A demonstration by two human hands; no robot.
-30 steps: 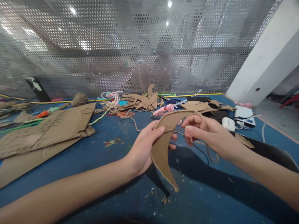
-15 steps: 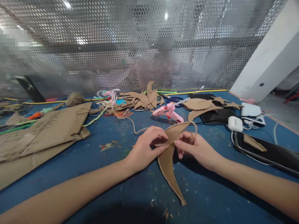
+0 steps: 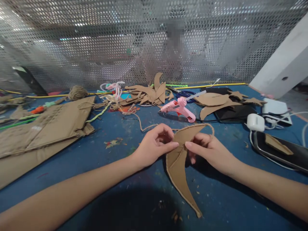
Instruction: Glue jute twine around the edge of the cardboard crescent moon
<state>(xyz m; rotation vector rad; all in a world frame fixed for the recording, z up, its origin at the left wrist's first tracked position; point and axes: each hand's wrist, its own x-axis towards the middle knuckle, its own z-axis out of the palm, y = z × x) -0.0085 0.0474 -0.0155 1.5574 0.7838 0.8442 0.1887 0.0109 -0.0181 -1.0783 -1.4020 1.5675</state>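
Observation:
A curved, crescent-like cardboard cutout [image 3: 176, 165] is held tilted over the blue table, with twine [image 3: 176, 191] running along its edge. My left hand [image 3: 154, 144] pinches its left side, thumb on the face and fingers behind. On the other side my right hand [image 3: 208, 147] grips it too, thumb and fingertips near the middle, where a thin strand of twine lies across the cardboard. A loop of twine leaves the top tip and passes by my right hand. Just beyond the cutout lies a pink glue gun [image 3: 179, 107].
Large cardboard sheets [image 3: 48, 123] lie at left beside a twine ball [image 3: 77, 93]. Cardboard scraps [image 3: 149, 94] are piled at the back. Leaf-shaped cutouts [image 3: 214, 99], a white charger [image 3: 255, 122] and a black device [image 3: 284, 152] occupy the right. A perforated metal screen [image 3: 108, 48] stands behind.
The twine strand between my hands now lies down across the cutout, and my left fingers have moved onto the cardboard. The view has tipped slightly downward.

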